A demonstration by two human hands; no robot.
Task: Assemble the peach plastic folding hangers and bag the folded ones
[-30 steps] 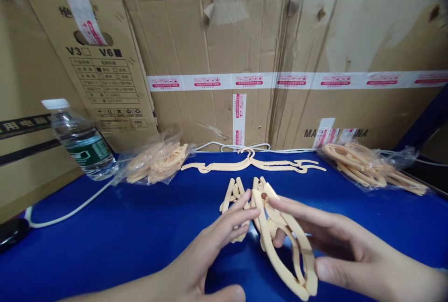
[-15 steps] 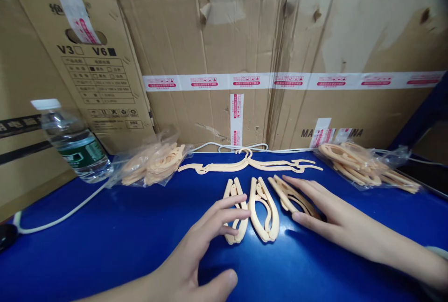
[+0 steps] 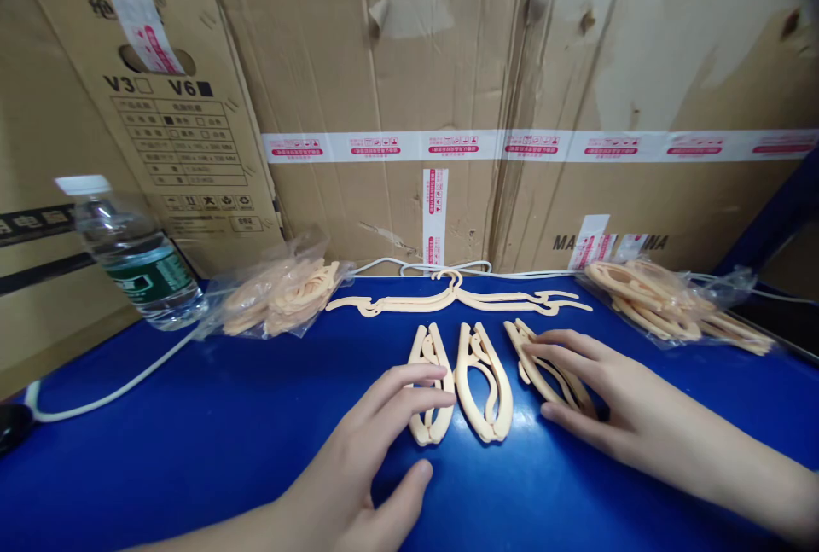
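Observation:
Three folded beige plastic travel hangers lie in a row on the blue table: a left one, a middle one and a right one. My right hand grips the right hanger, fingers over its far side and thumb at its near edge; the palm hides its lower end. My left hand is open, thumb spread, with fingertips over the left hanger; whether they touch it is unclear. Behind the row lie unfolded beige hangers, arms spread and hooks to the back.
Plastic bags of folded hangers lie at the back left and back right. A water bottle leans at the left. White cable crosses the table. Cardboard boxes form a wall behind.
My right hand has moved slightly right, and the right hanger has shifted with it, away from the middle one. My left fingers have shifted a little over the left hanger.

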